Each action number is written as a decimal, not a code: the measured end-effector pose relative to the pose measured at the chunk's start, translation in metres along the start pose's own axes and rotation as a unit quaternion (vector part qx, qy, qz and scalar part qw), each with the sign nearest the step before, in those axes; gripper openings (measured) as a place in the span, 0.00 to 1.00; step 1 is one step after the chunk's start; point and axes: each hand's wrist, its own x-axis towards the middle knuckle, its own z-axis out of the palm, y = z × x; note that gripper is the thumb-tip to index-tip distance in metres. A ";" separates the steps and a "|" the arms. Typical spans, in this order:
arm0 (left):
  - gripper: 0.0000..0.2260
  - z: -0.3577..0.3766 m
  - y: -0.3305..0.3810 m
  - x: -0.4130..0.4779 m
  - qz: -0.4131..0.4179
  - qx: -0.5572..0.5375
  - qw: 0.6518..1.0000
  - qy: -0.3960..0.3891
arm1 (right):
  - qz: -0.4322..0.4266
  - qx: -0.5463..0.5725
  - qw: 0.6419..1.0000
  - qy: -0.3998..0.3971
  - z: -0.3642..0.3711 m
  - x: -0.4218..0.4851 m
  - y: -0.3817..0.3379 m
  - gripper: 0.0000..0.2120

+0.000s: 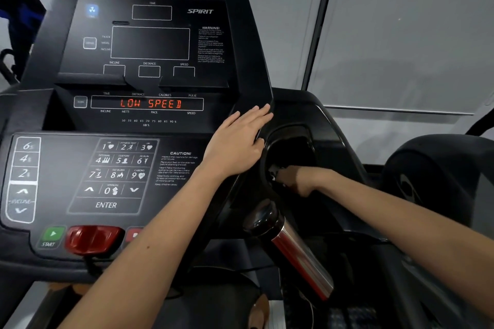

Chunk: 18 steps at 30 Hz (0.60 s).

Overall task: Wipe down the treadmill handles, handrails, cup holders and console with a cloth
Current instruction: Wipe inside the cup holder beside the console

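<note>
The black treadmill console (pixel 139 104) fills the left and middle of the view; its red display reads LOW SPEED. My left hand (pixel 238 141) lies flat with straight fingers on the console's right edge. Just right of it sits the right cup holder (pixel 291 152), a deep dark recess. My right hand (pixel 291 179) reaches down into that recess, fingers curled in shadow around something dark with light flecks; whether that is the cloth cannot be told. A chrome and black pulse handle (pixel 294 246) slants below the cup holder.
A keypad (pixel 117 176) with an ENTER key, a green START button (pixel 52 236) and a red stop knob (pixel 92 239) lie at lower left. A grey wall (pixel 401 35) stands behind. A dark rounded housing (pixel 438 184) sits at right.
</note>
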 end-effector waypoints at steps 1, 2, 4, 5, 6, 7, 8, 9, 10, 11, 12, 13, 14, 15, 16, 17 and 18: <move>0.24 0.000 0.000 0.000 0.000 0.001 1.000 0.000 | -0.006 0.003 1.000 -0.010 -0.004 0.003 -0.001 0.13; 0.24 0.000 0.000 0.000 0.000 0.002 1.000 -0.001 | -0.004 0.014 1.000 -0.018 -0.007 0.005 -0.001 0.08; 0.24 0.000 0.000 0.000 0.000 0.001 1.000 0.000 | -0.010 -0.015 0.999 -0.034 -0.014 0.002 -0.001 0.05; 0.24 0.000 0.000 -0.001 0.001 0.001 1.000 0.001 | -0.008 -0.034 0.999 -0.037 -0.014 0.003 0.002 0.09; 0.24 -0.001 0.000 0.000 0.002 0.002 1.000 0.001 | -0.009 -0.058 0.997 -0.040 -0.012 0.005 0.005 0.14; 0.24 0.000 0.000 -0.001 0.002 0.003 1.000 0.000 | -0.001 -0.092 0.995 -0.044 -0.010 0.007 0.007 0.19; 0.24 0.000 0.000 0.000 0.002 0.004 1.000 0.000 | 0.011 -0.118 0.992 -0.041 -0.007 0.008 0.008 0.24; 0.24 0.000 -0.001 0.000 0.003 0.005 1.000 0.000 | 0.025 -0.143 0.989 -0.040 -0.004 0.007 0.007 0.28; 0.24 0.000 -0.001 0.000 0.003 0.006 1.000 -0.001 | 0.034 -0.176 0.983 -0.046 -0.002 0.006 0.004 0.30; 0.24 0.000 -0.001 0.000 0.003 0.006 1.000 -0.001 | 0.034 -0.201 0.978 -0.048 -0.002 0.004 -0.002 0.29; 0.24 0.000 -0.001 0.000 0.003 0.007 1.000 -0.001 | 0.035 -0.214 0.975 -0.050 -0.003 0.000 -0.009 0.26; 0.24 0.000 -0.001 -0.001 0.002 0.007 1.000 -0.001 | 0.044 -0.225 0.972 -0.045 -0.005 -0.004 -0.014 0.25; 0.24 0.000 0.000 -0.001 0.003 0.008 1.000 -0.002 | 0.058 -0.227 0.972 -0.033 -0.007 -0.004 -0.018 0.26; 0.24 0.000 0.000 -0.001 0.003 0.008 1.000 -0.002 | 0.068 -0.219 0.973 -0.037 -0.011 -0.004 -0.021 0.27; 0.24 0.000 0.000 -0.001 0.003 0.009 1.000 0.000 | 0.062 -0.195 0.977 -0.051 -0.016 -0.004 -0.024 0.27; 0.24 0.000 0.000 -0.001 0.003 0.010 1.000 0.002 | 0.053 -0.158 0.983 -0.078 -0.019 0.001 -0.024 0.24; 0.24 0.000 0.000 -0.001 0.003 0.010 1.000 0.002 | 0.041 -0.098 0.989 -0.098 -0.022 0.005 -0.023 0.19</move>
